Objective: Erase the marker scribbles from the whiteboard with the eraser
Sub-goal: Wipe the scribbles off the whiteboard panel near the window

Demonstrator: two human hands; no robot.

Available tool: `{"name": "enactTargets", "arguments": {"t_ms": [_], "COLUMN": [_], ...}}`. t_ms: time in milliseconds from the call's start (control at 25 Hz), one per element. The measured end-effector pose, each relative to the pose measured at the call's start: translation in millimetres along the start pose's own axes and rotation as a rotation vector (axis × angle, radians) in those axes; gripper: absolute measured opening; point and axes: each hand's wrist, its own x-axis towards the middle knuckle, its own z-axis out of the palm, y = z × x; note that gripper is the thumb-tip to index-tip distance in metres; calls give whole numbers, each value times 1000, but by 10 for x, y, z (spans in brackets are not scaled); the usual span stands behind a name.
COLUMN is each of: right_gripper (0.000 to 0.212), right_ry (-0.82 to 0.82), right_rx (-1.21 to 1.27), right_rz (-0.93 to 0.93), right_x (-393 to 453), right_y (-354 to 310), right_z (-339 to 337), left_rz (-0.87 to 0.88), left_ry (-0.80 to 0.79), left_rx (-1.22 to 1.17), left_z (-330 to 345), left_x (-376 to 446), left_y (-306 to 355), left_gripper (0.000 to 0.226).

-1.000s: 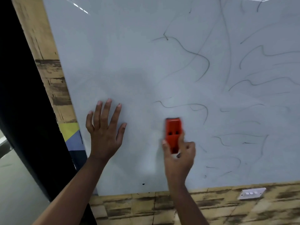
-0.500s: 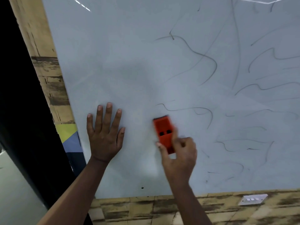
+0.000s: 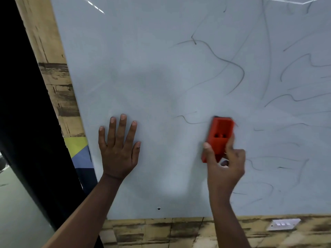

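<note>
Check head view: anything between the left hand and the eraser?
Mostly bare whiteboard in the head view. One thin scribble runs toward the eraser, above the left hand's fingertip level.

I note the whiteboard (image 3: 143, 68): smooth, glossy, catching ceiling-light glare. Eraser (image 3: 219, 136): orange moulded plastic, matt. Wall (image 3: 59, 90) around the board: worn, wood-look panelling. Switch plate (image 3: 283, 224): white plastic.

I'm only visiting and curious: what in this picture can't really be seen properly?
Head view only:
- The eraser: its wiping face is turned to the whiteboard, and the right hand covers its lower end.
- The right hand is motion-blurred.
- The scribbles run off the top and right edges.
- The switch plate is too small to read.
</note>
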Motion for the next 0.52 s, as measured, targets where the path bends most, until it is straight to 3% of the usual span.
{"name": "enactTargets", "arguments": {"t_ms": [240,360,520], "right_gripper": [77,78,73], "right_ry": [-376,-406,-287], "right_rx": [-382,-452,-411], "right_rz": [-495,-599,-657], "right_x": [-684,-659,-182], "right_y": [-21,29,-243], "right_z": [374,365,281], "left_rz": [4,8,10], "left_ry": [-7,-13,-5], "left_rx": [-1,-1,1], "left_z": [3,3,6], "left_x": [1,1,-6], "left_y": [-15,-30,-31], "left_gripper": [67,68,66]}}
